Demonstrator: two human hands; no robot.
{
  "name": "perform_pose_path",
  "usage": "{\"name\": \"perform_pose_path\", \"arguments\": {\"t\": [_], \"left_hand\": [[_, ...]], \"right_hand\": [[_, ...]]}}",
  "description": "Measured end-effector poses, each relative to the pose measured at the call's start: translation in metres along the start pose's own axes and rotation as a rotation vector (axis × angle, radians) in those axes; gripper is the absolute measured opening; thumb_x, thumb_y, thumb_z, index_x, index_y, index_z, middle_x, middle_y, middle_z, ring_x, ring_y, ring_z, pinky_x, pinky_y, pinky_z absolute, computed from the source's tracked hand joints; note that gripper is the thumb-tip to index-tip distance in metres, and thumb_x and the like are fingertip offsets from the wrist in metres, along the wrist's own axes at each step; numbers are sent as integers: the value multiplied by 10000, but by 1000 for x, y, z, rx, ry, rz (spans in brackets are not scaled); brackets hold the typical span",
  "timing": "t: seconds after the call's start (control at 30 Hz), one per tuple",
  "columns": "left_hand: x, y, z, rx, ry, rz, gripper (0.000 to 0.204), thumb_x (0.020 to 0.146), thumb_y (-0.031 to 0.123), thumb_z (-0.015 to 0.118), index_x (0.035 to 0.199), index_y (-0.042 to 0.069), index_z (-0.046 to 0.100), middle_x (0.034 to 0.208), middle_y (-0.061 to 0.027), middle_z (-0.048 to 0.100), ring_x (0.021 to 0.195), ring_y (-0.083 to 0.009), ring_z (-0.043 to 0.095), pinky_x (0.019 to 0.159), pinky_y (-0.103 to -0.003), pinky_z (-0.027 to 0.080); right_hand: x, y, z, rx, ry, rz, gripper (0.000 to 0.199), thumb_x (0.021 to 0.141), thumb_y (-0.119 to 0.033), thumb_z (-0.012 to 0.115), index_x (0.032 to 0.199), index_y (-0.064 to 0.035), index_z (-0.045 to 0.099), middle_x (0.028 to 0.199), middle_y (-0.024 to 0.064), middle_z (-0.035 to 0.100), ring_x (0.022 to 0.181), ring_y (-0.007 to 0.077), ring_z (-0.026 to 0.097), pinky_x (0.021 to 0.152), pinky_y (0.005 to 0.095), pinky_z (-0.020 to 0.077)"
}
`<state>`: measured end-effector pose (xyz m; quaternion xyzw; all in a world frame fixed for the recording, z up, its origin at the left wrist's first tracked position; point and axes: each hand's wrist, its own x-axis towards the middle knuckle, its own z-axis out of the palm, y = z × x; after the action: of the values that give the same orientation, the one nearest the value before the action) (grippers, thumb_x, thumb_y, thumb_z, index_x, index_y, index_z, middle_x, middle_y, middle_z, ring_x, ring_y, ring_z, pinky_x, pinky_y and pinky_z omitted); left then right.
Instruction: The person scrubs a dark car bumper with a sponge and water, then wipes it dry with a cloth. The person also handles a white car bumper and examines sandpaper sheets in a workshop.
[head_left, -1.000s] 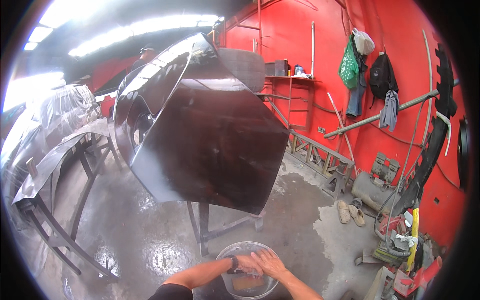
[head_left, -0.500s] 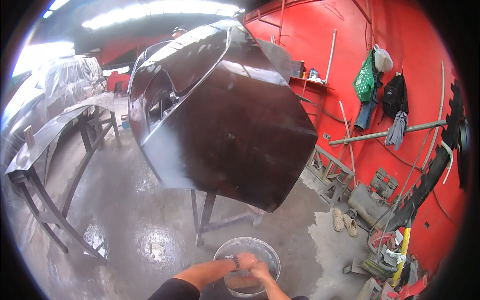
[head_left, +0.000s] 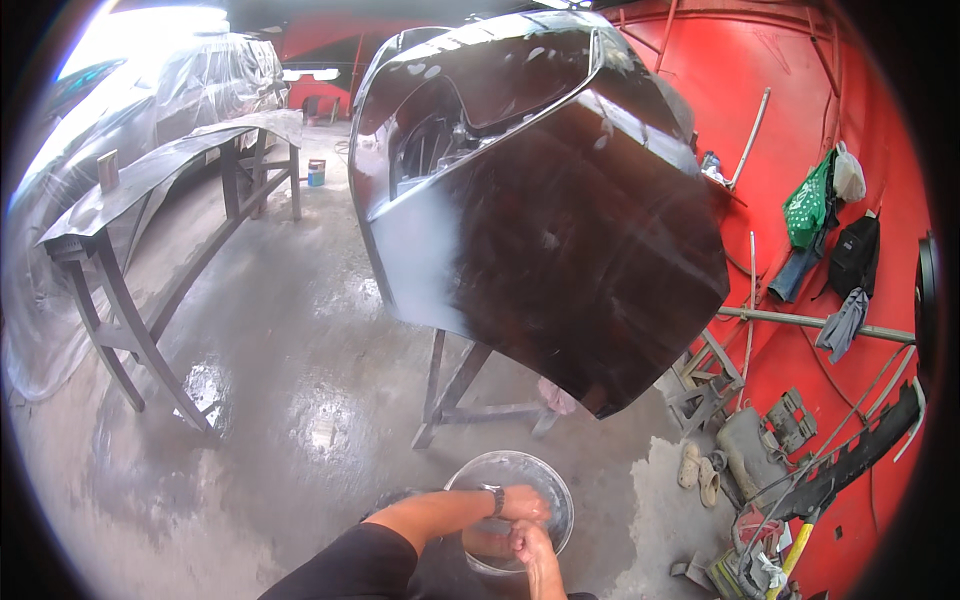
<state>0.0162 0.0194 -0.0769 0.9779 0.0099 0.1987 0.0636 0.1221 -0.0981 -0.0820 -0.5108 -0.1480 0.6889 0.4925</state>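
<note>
While the big dark car hood [head_left: 560, 220] is resting on its metal stand [head_left: 470, 395], both hands are meeting over the clear round basin [head_left: 505, 478] on the wet floor [head_left: 280, 400] just below the stand: left hand [head_left: 522, 505] and right hand [head_left: 530, 545] are touching; whether they grip anything, I cannot tell.
</note>
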Motion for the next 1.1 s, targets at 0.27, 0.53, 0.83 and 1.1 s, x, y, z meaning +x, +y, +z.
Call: {"name": "perform_pose_path", "arguments": {"t": [0.27,0.53,0.83,1.1], "left_hand": [[6,3,-8,-42,56,29,115,806,228,644,856,129,613,872,-54,624,871,-270,680,653,-409,556],[12,6,-23,-100,99,-38,162,780,239,678,850,112,606,928,-82,597,908,-289,655,705,-414,554],[25,19,-55,-153,297,-698,299,733,257,775,926,64,653,938,-160,658,934,-344,668,755,-437,529],[35,27,-77,-1185,166,-827,598,858,515,716,1152,4,616,887,-141,703,795,-238,702,696,-357,547]], "right_hand": [[-8,1,-6,64,13,24,206,803,6,594,700,-106,454,556,-11,391,388,108,370,347,244,277],[-21,-19,14,-17,50,-46,174,828,3,623,784,-105,495,582,-22,428,428,112,419,371,266,293],[-34,-75,17,-495,271,-604,365,900,-237,764,1116,-5,582,966,82,675,767,159,659,650,309,569],[-44,-105,-1,-480,339,-626,363,1015,-345,598,881,-18,682,782,47,683,674,119,628,589,281,528]]}}
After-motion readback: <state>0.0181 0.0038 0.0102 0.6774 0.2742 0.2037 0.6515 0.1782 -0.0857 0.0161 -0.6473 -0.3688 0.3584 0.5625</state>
